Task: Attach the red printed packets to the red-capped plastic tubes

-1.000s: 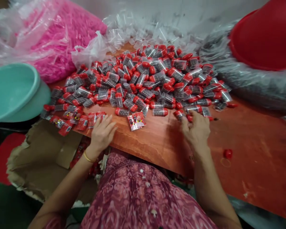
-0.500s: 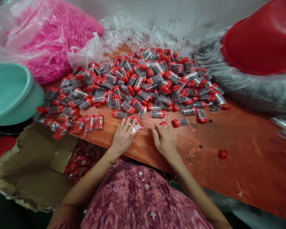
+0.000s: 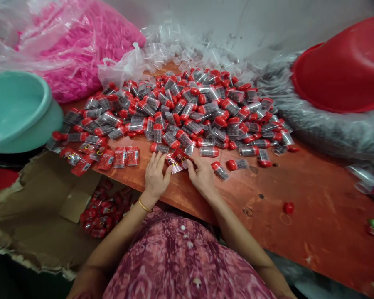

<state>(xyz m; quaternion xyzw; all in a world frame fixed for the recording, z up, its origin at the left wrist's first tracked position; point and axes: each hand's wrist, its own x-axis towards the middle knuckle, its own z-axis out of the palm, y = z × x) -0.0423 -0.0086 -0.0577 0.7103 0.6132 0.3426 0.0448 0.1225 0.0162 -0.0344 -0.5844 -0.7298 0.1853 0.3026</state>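
Nearest my head camera, a patterned purple-pink garment (image 3: 177,257) fills the bottom centre. To the left and lower down, a torn cardboard box (image 3: 21,220) holds loose red packets (image 3: 98,216). My left hand (image 3: 156,176), with a gold bracelet (image 3: 143,205) at the wrist, has its thumb spread away from its fingers, at the left edge of a red packet (image 3: 177,158). My right hand (image 3: 202,176) is curled, its thumb and fingertips at the packet's right edge; I cannot tell whether they pinch it. The packet lies between both hands, near the front edge of an orange-brown table (image 3: 311,203). More flat packets (image 3: 120,158) sit left of my left hand. Beyond stretches a wide pile of red-capped clear tubes (image 3: 187,116), with a teal basin (image 3: 48,120) to its left. Farther back are a pink-filled plastic bag (image 3: 81,54), many clear empty-looking tubes (image 3: 187,52) and, at right, a red tub (image 3: 343,74).
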